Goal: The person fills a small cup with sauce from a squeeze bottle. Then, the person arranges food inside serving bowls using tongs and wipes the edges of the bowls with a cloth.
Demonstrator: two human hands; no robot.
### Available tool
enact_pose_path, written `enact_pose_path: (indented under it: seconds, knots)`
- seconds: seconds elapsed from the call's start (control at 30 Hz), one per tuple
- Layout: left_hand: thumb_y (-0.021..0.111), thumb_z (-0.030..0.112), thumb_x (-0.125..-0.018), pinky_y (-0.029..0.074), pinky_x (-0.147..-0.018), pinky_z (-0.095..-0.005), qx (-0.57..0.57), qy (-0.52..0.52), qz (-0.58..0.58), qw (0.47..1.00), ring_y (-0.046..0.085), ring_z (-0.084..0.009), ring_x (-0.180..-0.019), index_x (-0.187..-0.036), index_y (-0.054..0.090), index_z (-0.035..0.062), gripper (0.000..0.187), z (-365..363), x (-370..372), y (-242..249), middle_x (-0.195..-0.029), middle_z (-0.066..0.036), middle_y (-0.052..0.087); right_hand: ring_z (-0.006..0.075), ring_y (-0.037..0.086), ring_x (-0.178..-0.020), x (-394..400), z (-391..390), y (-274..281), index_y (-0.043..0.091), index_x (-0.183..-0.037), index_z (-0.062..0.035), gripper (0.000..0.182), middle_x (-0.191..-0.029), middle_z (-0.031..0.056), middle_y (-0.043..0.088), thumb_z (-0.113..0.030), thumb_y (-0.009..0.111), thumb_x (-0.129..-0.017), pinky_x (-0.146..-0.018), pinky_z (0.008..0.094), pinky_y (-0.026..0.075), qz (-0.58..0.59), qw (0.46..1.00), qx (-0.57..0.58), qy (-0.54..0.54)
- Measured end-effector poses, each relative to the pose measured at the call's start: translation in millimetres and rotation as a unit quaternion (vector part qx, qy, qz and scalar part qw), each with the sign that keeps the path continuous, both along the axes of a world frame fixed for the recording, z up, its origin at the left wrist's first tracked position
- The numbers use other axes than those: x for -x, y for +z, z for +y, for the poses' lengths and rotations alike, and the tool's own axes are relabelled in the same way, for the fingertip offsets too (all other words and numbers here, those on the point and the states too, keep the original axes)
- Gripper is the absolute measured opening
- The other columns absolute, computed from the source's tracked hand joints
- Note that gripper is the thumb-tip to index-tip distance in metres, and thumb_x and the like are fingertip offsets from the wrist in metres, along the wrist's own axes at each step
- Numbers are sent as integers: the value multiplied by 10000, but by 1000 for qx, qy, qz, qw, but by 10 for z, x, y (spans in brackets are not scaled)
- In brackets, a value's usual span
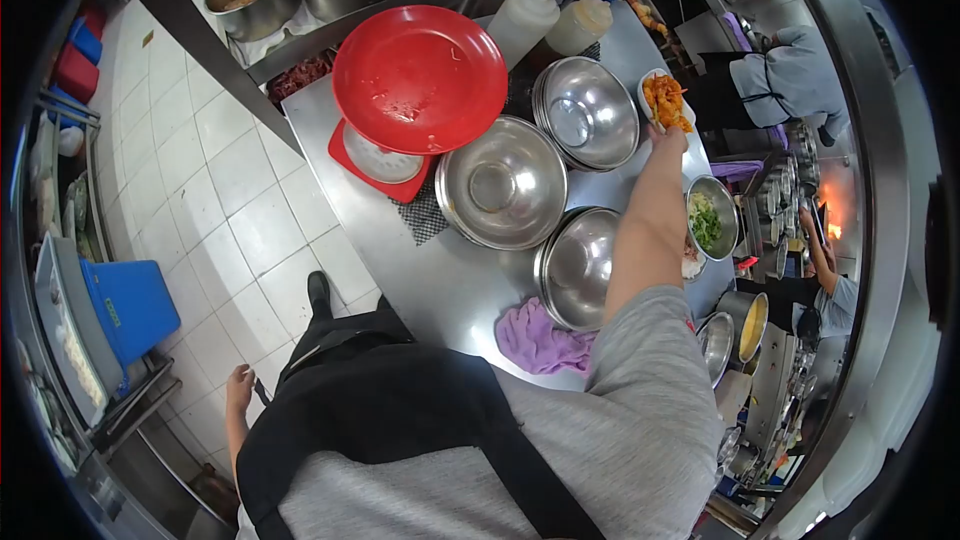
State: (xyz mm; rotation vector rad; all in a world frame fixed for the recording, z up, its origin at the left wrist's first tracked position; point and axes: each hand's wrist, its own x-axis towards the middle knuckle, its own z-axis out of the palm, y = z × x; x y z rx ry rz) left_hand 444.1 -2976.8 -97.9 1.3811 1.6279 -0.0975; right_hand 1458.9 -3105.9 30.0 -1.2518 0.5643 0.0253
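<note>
My right hand [668, 138] is stretched far across the counter, closed on the near edge of a white dish [645, 88]. Shredded orange food [665, 103] is heaped in that dish. My left hand [240, 386] hangs low beside my black apron, fingers curled, with a short dark strip [262, 392] at them; what it holds, if anything, is too small to tell. Below my right arm stand stacked steel bowls [582, 270], with another stack [588, 115] further off. A metal bowl of chopped greens [705, 222] sits beyond my forearm.
A red plate [420, 75] overlaps a wide steel bowl [502, 185]. White squeeze bottles [523, 25] stand behind it. A purple cloth [543, 336] lies by the counter's near edge. Metal posts [200, 30] frame the counter. Other people [790, 80] work on the right, near a flame [833, 225].
</note>
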Motion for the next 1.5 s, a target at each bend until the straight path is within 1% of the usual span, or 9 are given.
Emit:
enact_pose_path:
  seconds: [0.17,0.2,0.4,0.57,0.7,0.83,1.03,1.27,1.5]
  knots:
    - [573,215,-831,489,-783,-348,-45,-86,17,995,630,-278,-904,-1145,557,-22,394,327,-174,-118,-1005,-224,634,441,609,-740,-130,-377,589,391,-1236,-18,461,-1059,256,538,71,395,-784,-669,611,515,-52,990,47,124]
    - [572,217,-834,488,-809,-355,-81,-126,14,989,627,-294,-945,-1146,559,-19,391,403,-303,-64,-1025,-231,629,355,633,-790,123,-396,789,485,-1151,-5,278,-1015,206,595,-90,415,-896,-695,495,552,-113,974,115,160]
    - [560,184,-867,491,-826,-352,-119,-153,-150,970,617,-284,-972,-1189,530,8,368,952,-980,312,-1033,-206,624,352,640,-857,1359,-651,1921,416,-1131,116,340,-1055,241,566,-61,416,-841,-756,464,569,-134,937,124,297]
    - [554,190,-878,490,-829,-339,-91,-222,-250,938,616,-250,-964,-1189,529,28,351,1291,-1315,916,-1012,-184,630,294,649,-855,2956,-458,2420,453,-1106,92,336,-1047,213,586,-58,427,-807,-739,439,572,-132,903,166,375]
    - [534,192,-901,466,-857,-322,-5,-239,-406,882,598,-194,-970,-1189,527,24,333,1635,-1299,1430,-1025,-111,627,200,654,-751,4184,-1,2404,507,-1060,51,317,-947,118,624,-53,459,-765,-699,395,581,-107,846,155,499]
    - [469,274,-941,460,-830,-301,58,-260,-493,828,583,-167,-952,-1232,507,42,374,2068,-1198,2108,-1097,-104,599,204,657,-796,5301,867,1915,538,-1035,33,287,-958,119,629,-43,494,-762,-677,340,577,-97,797,106,587]
    - [344,612,-873,539,-656,-320,142,-206,-540,803,586,-200,-995,-1406,246,98,746,2967,-493,2288,-1182,-121,551,184,659,-791,6840,2640,1317,545,-1077,53,315,-960,103,636,-32,479,-780,-640,305,574,-16,641,38,766]
    - [542,322,-798,564,-618,-319,95,-12,-522,848,578,-189,-1031,-1368,285,72,673,3770,713,2052,-1181,-125,520,132,628,-669,7838,4748,950,567,-1031,55,296,-872,77,622,-84,484,-784,-567,243,548,-21,445,51,894]
    - [549,203,-734,551,-777,-383,-42,231,-561,794,574,-236,-1054,-1349,292,27,690,4723,1288,1988,-1222,-148,486,67,567,-621,8635,7065,1004,595,-957,22,294,-720,-1,546,-239,610,-823,-535,229,511,-49,206,73,975]
